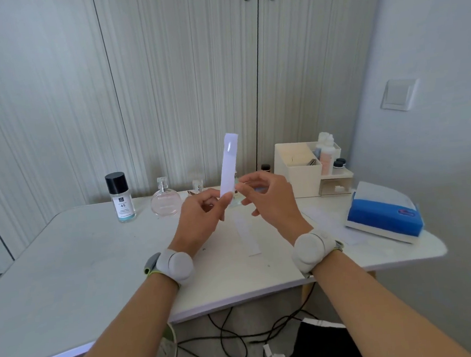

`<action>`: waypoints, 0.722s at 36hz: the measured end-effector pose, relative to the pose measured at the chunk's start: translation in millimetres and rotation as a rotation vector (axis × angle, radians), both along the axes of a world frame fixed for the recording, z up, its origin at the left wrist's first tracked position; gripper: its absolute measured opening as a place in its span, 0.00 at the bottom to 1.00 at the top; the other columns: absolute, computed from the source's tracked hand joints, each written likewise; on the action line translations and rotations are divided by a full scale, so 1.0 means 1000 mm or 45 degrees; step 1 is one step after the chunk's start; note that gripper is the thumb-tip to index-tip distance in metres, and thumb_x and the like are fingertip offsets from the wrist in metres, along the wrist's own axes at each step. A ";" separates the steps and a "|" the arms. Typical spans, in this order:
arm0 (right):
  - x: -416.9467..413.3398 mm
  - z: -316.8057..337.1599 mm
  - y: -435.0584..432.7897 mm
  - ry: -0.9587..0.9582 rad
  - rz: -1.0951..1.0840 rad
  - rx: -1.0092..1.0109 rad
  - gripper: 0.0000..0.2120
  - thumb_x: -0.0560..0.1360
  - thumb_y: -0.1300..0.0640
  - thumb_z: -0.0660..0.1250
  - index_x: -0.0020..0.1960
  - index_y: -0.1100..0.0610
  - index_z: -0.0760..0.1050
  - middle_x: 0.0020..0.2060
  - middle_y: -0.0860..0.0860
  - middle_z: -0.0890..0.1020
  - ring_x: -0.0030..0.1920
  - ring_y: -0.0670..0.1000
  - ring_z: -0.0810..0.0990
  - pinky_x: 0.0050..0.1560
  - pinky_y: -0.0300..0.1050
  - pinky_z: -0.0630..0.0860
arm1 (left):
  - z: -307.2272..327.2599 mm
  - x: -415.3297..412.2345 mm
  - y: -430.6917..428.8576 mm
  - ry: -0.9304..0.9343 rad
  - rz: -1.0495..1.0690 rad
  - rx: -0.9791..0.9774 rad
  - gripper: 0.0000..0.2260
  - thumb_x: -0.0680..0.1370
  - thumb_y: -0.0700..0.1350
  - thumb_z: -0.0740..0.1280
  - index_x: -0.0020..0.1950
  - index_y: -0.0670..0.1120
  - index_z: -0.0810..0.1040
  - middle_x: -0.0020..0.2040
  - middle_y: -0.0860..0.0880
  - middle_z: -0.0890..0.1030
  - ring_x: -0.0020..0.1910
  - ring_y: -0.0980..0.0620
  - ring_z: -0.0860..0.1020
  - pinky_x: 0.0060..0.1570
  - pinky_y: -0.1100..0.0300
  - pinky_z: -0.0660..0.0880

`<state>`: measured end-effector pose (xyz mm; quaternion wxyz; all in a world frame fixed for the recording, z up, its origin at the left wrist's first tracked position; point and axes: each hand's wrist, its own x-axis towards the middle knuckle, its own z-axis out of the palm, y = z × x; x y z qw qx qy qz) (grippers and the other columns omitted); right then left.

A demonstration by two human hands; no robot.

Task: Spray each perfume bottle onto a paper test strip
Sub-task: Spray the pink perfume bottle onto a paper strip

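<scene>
A left hand [200,215] pinches the lower end of a paper test strip [227,165], upright above the tabletop [94,260]; the right hand [270,201] hovers beside it, fingers loosely curled, empty.

On the worktop [80,261], a capped bottle [121,198] stands far left, a round bottle [165,202] right of it, an organizer [298,170] far right, a tissue pack [381,214] nearer, and a paper strip [247,236] lying mid-worktop.

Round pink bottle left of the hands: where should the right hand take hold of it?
Grip the round pink bottle by its wide body, from the front: the black-capped bottle stands left of it, a small clear bottle right. It is upright; its clear cap is narrow.
</scene>
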<state>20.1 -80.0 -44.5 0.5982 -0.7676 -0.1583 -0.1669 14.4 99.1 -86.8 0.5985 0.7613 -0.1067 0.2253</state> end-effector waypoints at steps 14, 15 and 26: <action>0.003 -0.003 -0.007 -0.019 -0.012 0.009 0.07 0.79 0.50 0.73 0.55 0.51 0.83 0.44 0.45 0.88 0.38 0.46 0.87 0.34 0.40 0.82 | -0.003 -0.002 -0.001 0.035 -0.057 0.113 0.10 0.83 0.52 0.73 0.47 0.47 0.86 0.28 0.50 0.80 0.24 0.54 0.70 0.29 0.64 0.70; 0.003 -0.003 -0.006 -0.028 -0.020 0.008 0.07 0.79 0.50 0.73 0.55 0.51 0.83 0.44 0.45 0.88 0.38 0.46 0.87 0.34 0.40 0.82 | -0.002 -0.002 -0.001 0.037 -0.056 0.115 0.09 0.83 0.52 0.73 0.47 0.47 0.86 0.28 0.50 0.80 0.24 0.54 0.70 0.29 0.64 0.71; 0.007 -0.004 -0.002 -0.057 -0.085 -0.012 0.04 0.79 0.49 0.74 0.51 0.48 0.82 0.42 0.43 0.87 0.36 0.45 0.86 0.36 0.42 0.83 | -0.002 -0.003 -0.002 0.035 -0.051 0.169 0.10 0.82 0.51 0.74 0.48 0.45 0.87 0.27 0.52 0.80 0.23 0.56 0.71 0.29 0.66 0.71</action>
